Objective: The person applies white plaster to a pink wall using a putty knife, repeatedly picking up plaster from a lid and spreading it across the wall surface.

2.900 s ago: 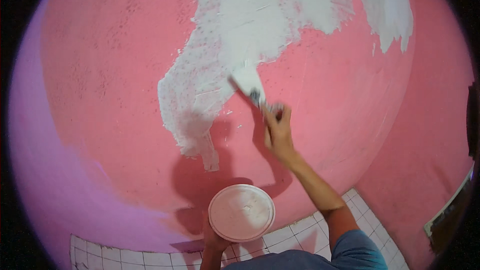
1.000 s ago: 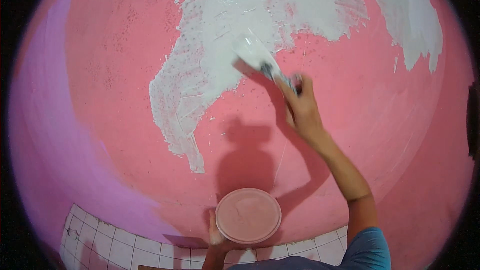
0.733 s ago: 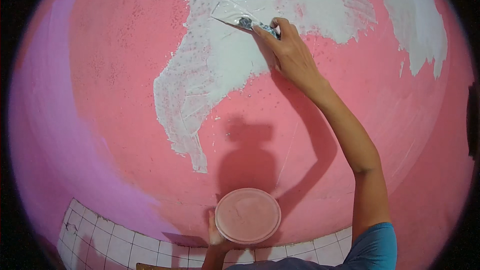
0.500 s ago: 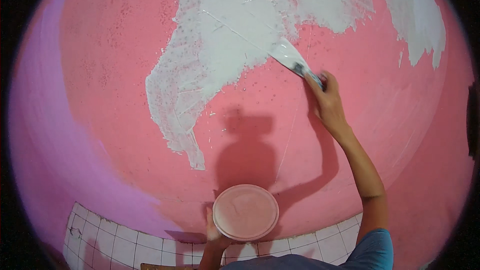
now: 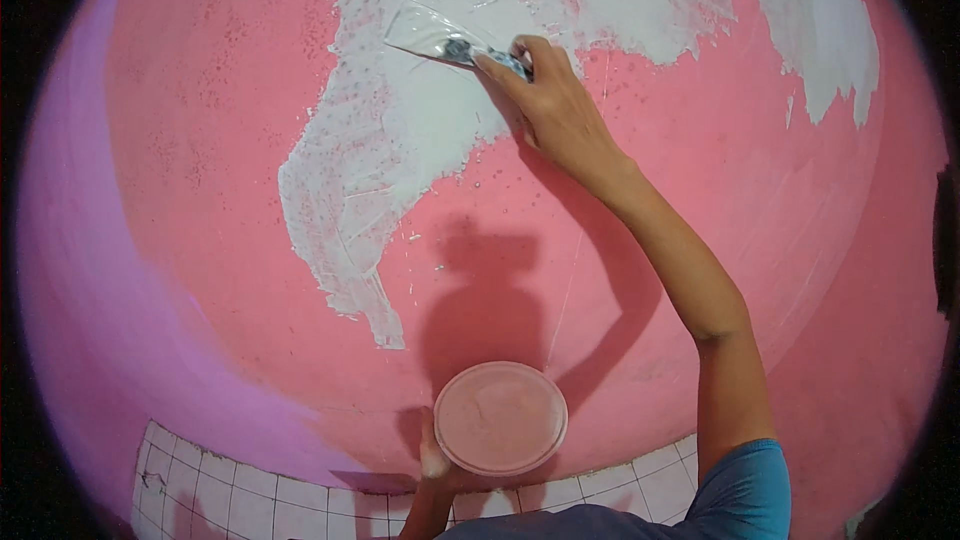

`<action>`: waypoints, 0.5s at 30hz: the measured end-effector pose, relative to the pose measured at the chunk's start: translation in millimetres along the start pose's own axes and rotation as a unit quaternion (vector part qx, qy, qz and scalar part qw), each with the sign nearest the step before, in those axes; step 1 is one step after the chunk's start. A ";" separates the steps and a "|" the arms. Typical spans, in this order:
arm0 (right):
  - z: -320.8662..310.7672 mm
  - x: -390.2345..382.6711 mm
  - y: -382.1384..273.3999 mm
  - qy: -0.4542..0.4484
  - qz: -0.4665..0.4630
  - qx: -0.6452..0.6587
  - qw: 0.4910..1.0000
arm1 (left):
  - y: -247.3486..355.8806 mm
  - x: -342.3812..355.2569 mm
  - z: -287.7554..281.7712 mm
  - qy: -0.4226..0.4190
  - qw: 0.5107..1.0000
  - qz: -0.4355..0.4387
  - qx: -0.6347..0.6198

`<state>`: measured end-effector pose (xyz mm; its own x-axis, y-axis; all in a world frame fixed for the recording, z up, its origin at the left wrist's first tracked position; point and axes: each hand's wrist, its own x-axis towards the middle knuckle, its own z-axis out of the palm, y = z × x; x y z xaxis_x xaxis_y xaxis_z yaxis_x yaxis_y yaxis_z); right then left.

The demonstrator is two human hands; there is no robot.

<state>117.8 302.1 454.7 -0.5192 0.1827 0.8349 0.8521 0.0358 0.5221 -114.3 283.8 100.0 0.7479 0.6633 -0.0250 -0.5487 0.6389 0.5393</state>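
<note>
My right hand (image 5: 565, 115) grips the handle of a putty knife (image 5: 425, 38), its wide blade coated in white. The blade lies against a patch of white putty (image 5: 440, 115) spread unevenly over the pink wall (image 5: 220, 200). Low in front of me, my left hand (image 5: 433, 455) supports a round pinkish tub lid (image 5: 500, 420) by its left side. Most of those left fingers are hidden beneath it. A thin smear marks the lid's face.
Another white putty patch (image 5: 825, 30) runs down the wall at the upper right. A purple painted band (image 5: 75, 220) curves along the left side. White tiles (image 5: 250, 490) border the wall's bottom. Shadows of my head and arm fall on the pink surface.
My right hand has swept the putty knife up and to the left across the white putty. The lid in my left hand has shifted slightly right and up.
</note>
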 end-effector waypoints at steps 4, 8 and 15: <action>-25.7 -70.7 2.0 -0.043 0.044 -0.013 0.998 | 0.9 -3.4 1.0 -0.249 0.895 -0.089 -0.360; -76.6 -144.0 3.6 -0.092 0.162 -0.043 0.981 | 7.8 -3.8 10.3 -0.236 0.911 -0.102 -0.322; -34.6 -39.3 -20.4 -0.053 0.039 0.031 0.997 | 4.1 -1.6 4.1 -0.248 0.841 -0.167 -0.451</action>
<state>118.5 260.3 417.2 -0.4433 0.2907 0.8479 0.8941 0.0764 0.4413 -116.3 283.7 105.7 0.8572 0.2871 0.4276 -0.1696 0.9412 -0.2920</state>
